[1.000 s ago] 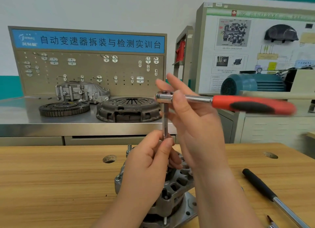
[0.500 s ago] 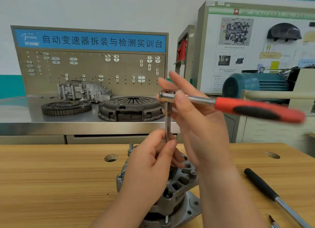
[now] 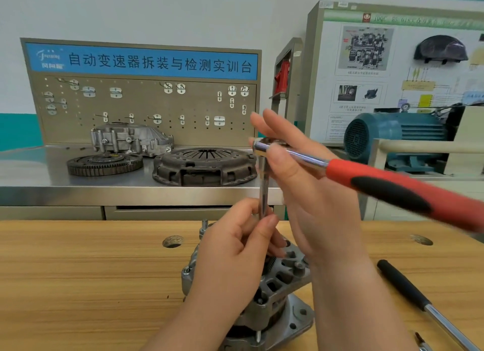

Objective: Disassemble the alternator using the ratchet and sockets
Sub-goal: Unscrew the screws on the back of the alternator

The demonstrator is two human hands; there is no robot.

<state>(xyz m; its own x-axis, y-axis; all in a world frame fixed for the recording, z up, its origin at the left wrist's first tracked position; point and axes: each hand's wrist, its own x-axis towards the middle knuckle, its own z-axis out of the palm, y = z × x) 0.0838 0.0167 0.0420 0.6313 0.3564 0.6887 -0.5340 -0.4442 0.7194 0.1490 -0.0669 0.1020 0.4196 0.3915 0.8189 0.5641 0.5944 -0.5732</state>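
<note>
Ratchet (image 3: 340,168) on an upright extension bar (image 3: 262,185) over the alternator (image 3: 282,280), both grips on the tool.
Alternator stands on its flange at the worktop's (image 3: 78,285) front edge, about mid-width. Left grip (image 3: 235,248) pinches the bar's lower end between thumb and fingers, just above the housing. Right grip (image 3: 309,188) pinches the ratchet head, thumb in front, fingers straight behind; red-and-black handle juts right, blurred. Bar's tip hidden behind left grip. Black-handled tool (image 3: 403,282) lies towards the front right corner.

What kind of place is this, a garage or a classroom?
Probably an automotive training workshop: a clutch cover and flywheel are displayed on a steel bench before a titled pegboard, a diagram board stands at right, and an alternator sits on the wooden worktable.
</note>
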